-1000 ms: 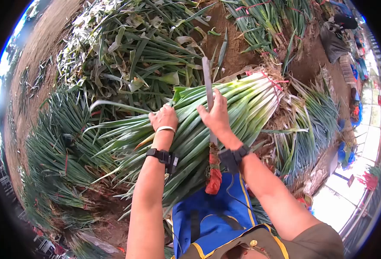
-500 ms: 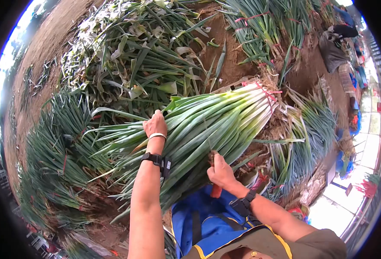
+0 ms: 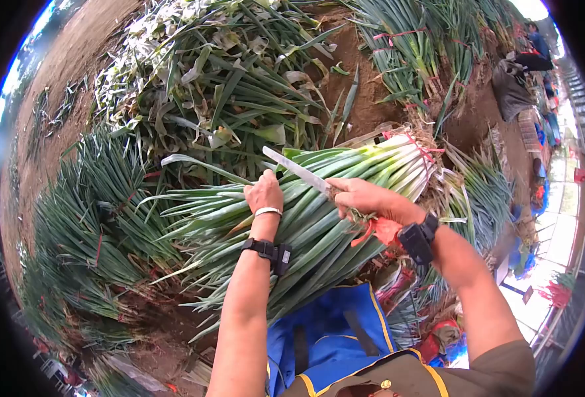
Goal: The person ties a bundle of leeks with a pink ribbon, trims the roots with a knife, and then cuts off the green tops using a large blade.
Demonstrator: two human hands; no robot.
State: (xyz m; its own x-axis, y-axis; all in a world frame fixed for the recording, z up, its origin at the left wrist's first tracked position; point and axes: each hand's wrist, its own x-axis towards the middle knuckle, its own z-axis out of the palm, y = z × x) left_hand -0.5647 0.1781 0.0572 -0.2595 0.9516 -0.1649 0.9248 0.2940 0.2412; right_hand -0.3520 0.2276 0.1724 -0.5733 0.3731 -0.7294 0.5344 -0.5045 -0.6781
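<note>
A big bundle of green onions lies across in front of me, its white root ends bound with red ties toward the right. My left hand is closed on leaves at the bundle's far edge, left of its middle. Over the stalks, my right hand grips a knife, whose pale blade points up and left, its tip just beyond my left fingers. Orange-red material shows below the right hand, by the wrist.
Loose trimmed leaves form a heap beyond the bundle. More green onion bundles lie at the left, back right and right on brown soil. A dark sack stands farther right.
My right hand has risen from the near side of the bundle to above it, bringing the knife blade into clear view. In the picture, my left hand sits slightly farther right.
</note>
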